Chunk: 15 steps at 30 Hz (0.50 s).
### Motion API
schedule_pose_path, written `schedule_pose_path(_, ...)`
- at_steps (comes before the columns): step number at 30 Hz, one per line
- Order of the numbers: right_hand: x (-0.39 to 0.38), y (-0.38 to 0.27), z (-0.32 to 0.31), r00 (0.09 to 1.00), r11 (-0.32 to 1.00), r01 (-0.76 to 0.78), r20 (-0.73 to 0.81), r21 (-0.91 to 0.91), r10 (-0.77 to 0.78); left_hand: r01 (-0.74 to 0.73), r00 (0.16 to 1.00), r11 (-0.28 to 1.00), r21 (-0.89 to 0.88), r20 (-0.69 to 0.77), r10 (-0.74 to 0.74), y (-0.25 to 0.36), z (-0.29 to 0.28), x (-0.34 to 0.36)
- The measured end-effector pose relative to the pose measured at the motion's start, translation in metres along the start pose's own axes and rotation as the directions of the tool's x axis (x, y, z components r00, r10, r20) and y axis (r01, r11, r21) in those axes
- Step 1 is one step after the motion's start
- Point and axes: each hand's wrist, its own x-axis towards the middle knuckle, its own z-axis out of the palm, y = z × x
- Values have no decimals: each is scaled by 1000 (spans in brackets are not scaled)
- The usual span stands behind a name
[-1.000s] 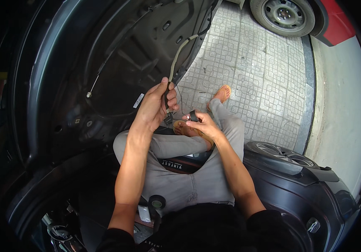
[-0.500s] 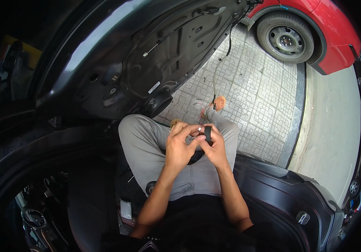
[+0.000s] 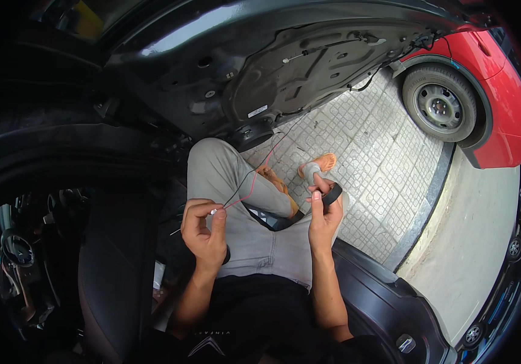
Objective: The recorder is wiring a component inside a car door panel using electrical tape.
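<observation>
Above my left thigh, my left hand (image 3: 204,235) pinches the end of a thin pair of wires, one red (image 3: 253,185) and one black. A small white piece (image 3: 213,212), perhaps a connector, shows at the fingertips. From there the wires run up and away across my leg toward the door panel. My right hand (image 3: 324,225) is over my right knee, holding a roll of black tape (image 3: 332,195) that sits around or against its fingers. Its thumb points up beside the fingers. The two hands are well apart.
A dark car door (image 3: 297,67) without its inner trim stands open ahead, a speaker (image 3: 254,134) low on it. Grey paving (image 3: 369,158) lies beyond my feet. A red car's wheel (image 3: 440,106) is at the far right, and a dark seat (image 3: 118,267) at my left.
My hands, together before, have separated: the left moved left and nearer with the wire end, the right slightly right with the tape. The wires now stretch across my leg; the view has shifted.
</observation>
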Motion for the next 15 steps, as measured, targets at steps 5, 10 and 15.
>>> schedule_pose_path(5,-5,-17,29,834,890,426,451,-162,-317,124,972,961,-248,-166,-169,27,-20,-38)
schedule_pose_path(10,-27,-25,33,692,962,191,722,-196,10,384,918,923,13,-110,-381,20,-53,-36)
schedule_pose_path(15,-56,-20,34,467,981,150,883,-123,39,251,941,841,480,83,-328,21,-64,-23)
